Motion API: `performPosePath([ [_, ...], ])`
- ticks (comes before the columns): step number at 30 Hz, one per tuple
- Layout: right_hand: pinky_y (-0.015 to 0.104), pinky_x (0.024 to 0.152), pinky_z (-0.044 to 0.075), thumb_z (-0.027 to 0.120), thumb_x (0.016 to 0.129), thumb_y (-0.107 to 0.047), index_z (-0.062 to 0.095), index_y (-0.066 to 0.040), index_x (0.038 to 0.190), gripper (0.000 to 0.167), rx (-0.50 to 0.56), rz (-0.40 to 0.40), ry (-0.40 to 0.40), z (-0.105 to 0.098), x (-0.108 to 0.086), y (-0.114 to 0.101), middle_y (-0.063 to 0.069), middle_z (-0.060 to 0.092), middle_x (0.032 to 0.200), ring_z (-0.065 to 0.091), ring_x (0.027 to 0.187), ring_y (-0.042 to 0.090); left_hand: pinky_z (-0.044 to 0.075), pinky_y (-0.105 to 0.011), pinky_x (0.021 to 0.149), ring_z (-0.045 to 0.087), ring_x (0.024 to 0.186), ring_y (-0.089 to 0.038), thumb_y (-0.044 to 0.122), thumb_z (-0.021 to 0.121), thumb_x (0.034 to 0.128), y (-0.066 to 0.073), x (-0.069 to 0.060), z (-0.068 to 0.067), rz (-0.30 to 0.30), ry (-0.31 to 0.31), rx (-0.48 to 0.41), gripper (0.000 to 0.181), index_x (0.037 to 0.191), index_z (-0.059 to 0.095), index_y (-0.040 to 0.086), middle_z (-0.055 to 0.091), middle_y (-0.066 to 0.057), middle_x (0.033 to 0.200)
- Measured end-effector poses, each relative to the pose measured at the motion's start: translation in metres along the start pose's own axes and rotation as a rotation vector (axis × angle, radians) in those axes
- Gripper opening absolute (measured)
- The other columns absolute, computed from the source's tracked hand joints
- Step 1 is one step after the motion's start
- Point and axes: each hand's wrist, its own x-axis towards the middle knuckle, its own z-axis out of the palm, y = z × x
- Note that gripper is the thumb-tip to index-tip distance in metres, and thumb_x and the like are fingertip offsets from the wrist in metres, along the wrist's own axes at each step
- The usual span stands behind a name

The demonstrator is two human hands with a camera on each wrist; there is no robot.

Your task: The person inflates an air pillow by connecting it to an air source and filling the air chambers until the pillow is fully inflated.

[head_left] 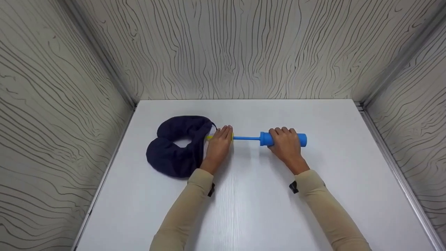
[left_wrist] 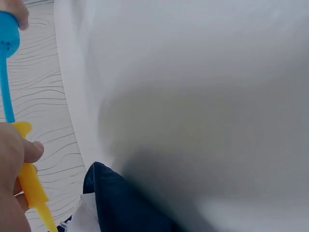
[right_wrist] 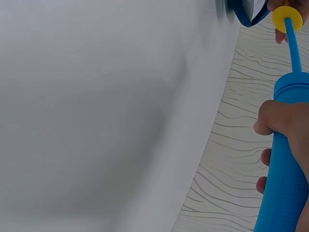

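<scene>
A hand pump with a blue barrel (right_wrist: 285, 183), a thin blue rod (head_left: 246, 138) and a yellow nozzle end (left_wrist: 33, 186) lies level between both hands. My right hand (head_left: 286, 144) grips the barrel, fingers wrapped over it. The yellow end is held in my left hand (head_left: 220, 144), thumb and fingers around it. A stretch of rod shows between the yellow part and the barrel. To the left is a dark navy U-shaped neck pillow (head_left: 174, 160), its pale inner part (left_wrist: 84, 215) showing by the nozzle. The nozzle tip's contact with the pillow cannot be made out.
The white table (head_left: 244, 209) carries the pillow and lies under both forearms. Wood-grain panels (head_left: 237, 48) stand behind it and at both sides, with metal strips along the corners. A thin dark cord (head_left: 214, 124) sticks out at the pillow's edge.
</scene>
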Motion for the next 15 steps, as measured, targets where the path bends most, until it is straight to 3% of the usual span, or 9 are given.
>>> performPosePath([
  [3, 0.056, 0.090, 0.062, 0.099, 0.073, -0.027, 0.074, -0.006, 0.118, 0.056, -0.005, -0.018, 0.000, 0.003, 0.005, -0.010, 0.015, 0.081, 0.109, 0.076, 0.101, 0.037, 0.050, -0.036, 0.119, 0.062, 0.141, -0.019, 0.000, 0.069, 0.0980, 0.004, 0.002, -0.002, -0.016, -0.010, -0.011, 0.049, 0.146, 0.063, 0.002, 0.067, -0.008, 0.148],
  [9, 0.054, 0.091, 0.063, 0.099, 0.074, -0.031, 0.074, -0.007, 0.120, 0.057, -0.020, -0.033, -0.017, 0.009, 0.013, -0.033, 0.014, 0.080, 0.110, 0.077, 0.101, 0.035, 0.053, -0.039, 0.116, 0.066, 0.136, -0.021, -0.002, 0.071, 0.0950, 0.009, 0.002, -0.002, -0.012, 0.036, -0.032, 0.047, 0.142, 0.066, 0.001, 0.071, -0.010, 0.143],
  [15, 0.053, 0.092, 0.064, 0.096, 0.078, -0.034, 0.074, -0.007, 0.120, 0.055, -0.021, -0.055, -0.021, 0.017, 0.022, -0.054, 0.014, 0.081, 0.111, 0.078, 0.100, 0.034, 0.051, -0.039, 0.118, 0.065, 0.137, -0.021, 0.000, 0.071, 0.0964, 0.014, 0.003, -0.002, -0.009, 0.025, -0.033, 0.047, 0.143, 0.064, 0.000, 0.069, -0.010, 0.145],
])
